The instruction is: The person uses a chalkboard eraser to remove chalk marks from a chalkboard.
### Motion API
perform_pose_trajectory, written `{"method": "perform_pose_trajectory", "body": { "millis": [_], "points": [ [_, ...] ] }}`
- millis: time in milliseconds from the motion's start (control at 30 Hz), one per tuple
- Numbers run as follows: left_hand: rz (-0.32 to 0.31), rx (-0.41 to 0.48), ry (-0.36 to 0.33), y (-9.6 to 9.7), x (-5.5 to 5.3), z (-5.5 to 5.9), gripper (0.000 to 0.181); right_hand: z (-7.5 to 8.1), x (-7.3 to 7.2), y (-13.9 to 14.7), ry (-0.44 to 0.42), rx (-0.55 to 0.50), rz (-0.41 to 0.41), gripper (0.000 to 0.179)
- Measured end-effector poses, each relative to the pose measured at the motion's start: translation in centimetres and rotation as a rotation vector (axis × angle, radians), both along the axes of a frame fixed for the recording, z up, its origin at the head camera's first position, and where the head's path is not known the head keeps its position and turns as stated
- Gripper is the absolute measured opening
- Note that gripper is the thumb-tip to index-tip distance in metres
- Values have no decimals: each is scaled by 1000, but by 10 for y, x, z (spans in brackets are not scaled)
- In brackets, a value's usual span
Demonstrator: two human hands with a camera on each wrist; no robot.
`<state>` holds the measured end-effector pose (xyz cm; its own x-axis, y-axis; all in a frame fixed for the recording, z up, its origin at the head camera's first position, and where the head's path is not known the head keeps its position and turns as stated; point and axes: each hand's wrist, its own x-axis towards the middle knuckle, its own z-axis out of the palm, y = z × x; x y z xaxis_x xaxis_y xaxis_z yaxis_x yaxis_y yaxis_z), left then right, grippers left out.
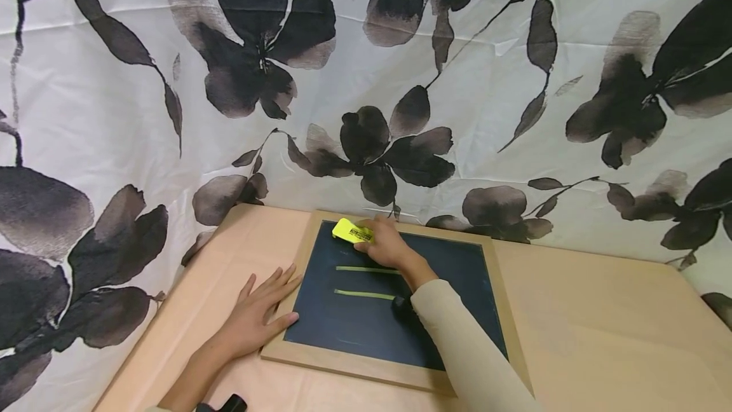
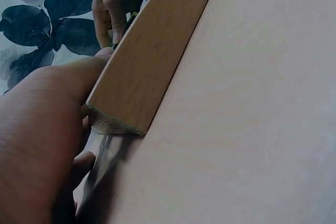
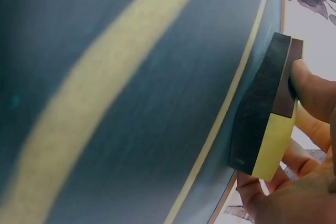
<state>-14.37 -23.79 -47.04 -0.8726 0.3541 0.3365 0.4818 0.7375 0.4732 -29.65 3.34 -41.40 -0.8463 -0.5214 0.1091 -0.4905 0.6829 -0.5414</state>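
A chalkboard (image 1: 366, 329) in a light wooden frame lies on the table, with two yellow-green chalk lines (image 1: 366, 294) across it. My right hand (image 1: 389, 243) grips a yellow chalkboard eraser (image 1: 350, 231) near the board's upper left corner. In the right wrist view, thumb and fingers hold the sides of the eraser (image 3: 262, 114), its dark felt face turned to the board. With fingers spread, my left hand (image 1: 257, 310) rests at the frame's left side, its thumb on the wood. The left wrist view shows that hand beside the frame's corner (image 2: 142, 72).
A white cloth with dark flowers (image 1: 366, 81) hangs right behind the board. Light table surface (image 1: 600, 310) extends to the right. The right wrist camera (image 1: 403, 307) hangs over the board, and another black device (image 1: 231, 402) shows at the bottom left.
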Motion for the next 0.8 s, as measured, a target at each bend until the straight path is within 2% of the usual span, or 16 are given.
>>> {"method": "perform_pose_trajectory", "body": {
  "millis": [200, 533, 800],
  "points": [
    [0, -3, -26, 0, 0, 2, 64, -1, 3, -1, -7, 48, 50, 51],
    [-10, -4, -2, -1, -2, 6, 64, 7, 10, 2, 3, 70, 142, 49],
    [4, 6, -16, 2, 2, -1, 64, 13, 16, 3, -28, 160, 204, 49]
  ]
}}
